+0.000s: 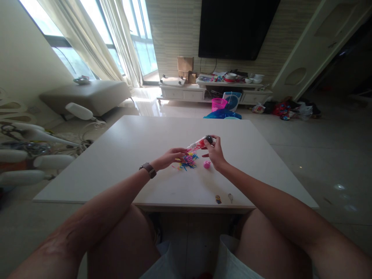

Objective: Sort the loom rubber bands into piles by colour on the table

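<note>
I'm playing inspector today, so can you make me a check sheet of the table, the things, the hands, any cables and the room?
Surface: white table, flat and light-coloured.
Job's things: see-through container with a dark end, tilted above a pile of colourful strips; a round pink thing lies beside the pile.
Clutter: small yellow-and-blue figure and a small pale piece near the close edge.
Hands: right hand grips the container's dark end; left hand is at the pile, but whether it pinches any strips is unclear.
Cables: thin dark cable below the big screen.
Surroundings: white cabinet, pink basket, pale curtains.
</note>
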### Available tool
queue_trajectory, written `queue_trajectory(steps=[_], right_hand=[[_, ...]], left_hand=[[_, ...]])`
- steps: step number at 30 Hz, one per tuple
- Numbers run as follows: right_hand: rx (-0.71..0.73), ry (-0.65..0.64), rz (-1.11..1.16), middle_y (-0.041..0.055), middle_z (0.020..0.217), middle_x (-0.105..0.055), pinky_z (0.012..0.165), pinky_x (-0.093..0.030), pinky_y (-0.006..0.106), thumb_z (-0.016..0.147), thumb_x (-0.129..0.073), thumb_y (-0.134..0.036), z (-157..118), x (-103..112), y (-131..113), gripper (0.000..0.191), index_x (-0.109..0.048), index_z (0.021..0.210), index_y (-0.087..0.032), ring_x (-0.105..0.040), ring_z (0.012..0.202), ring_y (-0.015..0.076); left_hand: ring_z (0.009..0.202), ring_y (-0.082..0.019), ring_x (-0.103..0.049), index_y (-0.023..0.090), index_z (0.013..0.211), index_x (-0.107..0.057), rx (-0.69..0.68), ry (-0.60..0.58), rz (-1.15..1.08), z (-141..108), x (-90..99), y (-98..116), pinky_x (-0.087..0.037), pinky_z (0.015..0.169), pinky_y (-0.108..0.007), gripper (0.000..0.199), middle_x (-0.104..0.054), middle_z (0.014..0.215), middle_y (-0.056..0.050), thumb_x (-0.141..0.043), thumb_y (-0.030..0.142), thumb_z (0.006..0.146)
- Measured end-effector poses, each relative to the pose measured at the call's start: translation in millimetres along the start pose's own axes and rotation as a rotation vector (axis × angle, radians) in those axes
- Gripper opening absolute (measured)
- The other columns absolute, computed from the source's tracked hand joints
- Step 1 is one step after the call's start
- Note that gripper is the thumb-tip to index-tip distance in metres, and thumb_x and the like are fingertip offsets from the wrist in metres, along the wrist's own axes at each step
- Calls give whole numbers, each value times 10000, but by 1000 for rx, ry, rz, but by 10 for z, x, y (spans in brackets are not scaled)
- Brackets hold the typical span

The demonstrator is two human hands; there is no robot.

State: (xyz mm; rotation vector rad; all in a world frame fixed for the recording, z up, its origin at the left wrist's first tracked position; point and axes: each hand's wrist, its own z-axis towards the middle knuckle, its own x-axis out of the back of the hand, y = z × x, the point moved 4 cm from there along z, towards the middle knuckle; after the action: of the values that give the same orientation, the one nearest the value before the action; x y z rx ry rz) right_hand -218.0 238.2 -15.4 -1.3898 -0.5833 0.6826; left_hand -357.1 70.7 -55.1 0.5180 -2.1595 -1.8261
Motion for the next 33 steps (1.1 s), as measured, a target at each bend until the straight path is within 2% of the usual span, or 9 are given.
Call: queue_trajectory(steps=[7,15,18,21,24,26,29,33], right_hand=[[17,-16,-50,9,1076,-531,474,-572,229,761,-673,-578,8,4,25,560,-403,1177,-319,-636,926,200],[27,-31,-103,5,1054,-527,480,-566,218,744,-683,-536,10,-3,25,548,-434,1184,-325,-598,928,188],[91,-57,-174,20,1071,-556,495,-566,244,757,-680,-518,-30,-19,-32,544,-453,1212,-323,-588,926,201],[231,-120,-287,37,1079,-613,637,-598,344,820,-645,-482,-117,-74,-151,488,-485,1249,-314,-599,947,223],[380,-182,-429,53,1107,-649,891,-554,454,851,-644,-425,-200,-148,-257,437,-531,1253,-297,-613,988,238],[446,-205,-498,65,1187,-640,982,-503,463,858,-646,-403,-219,-187,-279,433,-541,1265,-298,-610,1053,250],[455,-212,-546,58,1218,-634,982,-495,442,863,-638,-386,-185,-205,-234,424,-544,1269,-308,-616,1056,248],[455,-203,-565,52,1219,-636,970,-495,441,866,-634,-386,-141,-176,-185,435,-537,1284,-312,-620,1039,248]], left_hand=[[772,-161,-670,169,1085,-749,53,135,105,56,115,-88,-530,809,-342,464,-735,933,-70,-785,430,703],[804,-185,-678,162,1068,-757,65,143,185,67,130,-142,-531,773,-333,475,-730,861,-70,-791,440,684],[811,-189,-684,161,1090,-747,65,145,190,60,135,-144,-529,773,-333,467,-730,853,-70,-774,413,698],[819,-200,-691,160,1119,-723,59,185,211,59,143,-130,-526,761,-331,455,-727,831,-62,-743,362,713],[854,-221,-694,160,1138,-700,-37,218,296,65,132,-65,-529,763,-338,460,-728,855,-63,-730,297,699],[918,-238,-696,164,1142,-689,-152,195,338,68,95,-7,-534,783,-346,460,-732,971,-82,-723,269,696],[1009,-258,-689,171,1152,-669,-256,148,340,74,31,28,-546,811,-358,449,-699,1147,-109,-716,263,715],[1003,-261,-692,169,1128,-668,-271,129,365,92,-16,-2,-558,825,-379,411,-705,1118,-106,-726,288,738]])
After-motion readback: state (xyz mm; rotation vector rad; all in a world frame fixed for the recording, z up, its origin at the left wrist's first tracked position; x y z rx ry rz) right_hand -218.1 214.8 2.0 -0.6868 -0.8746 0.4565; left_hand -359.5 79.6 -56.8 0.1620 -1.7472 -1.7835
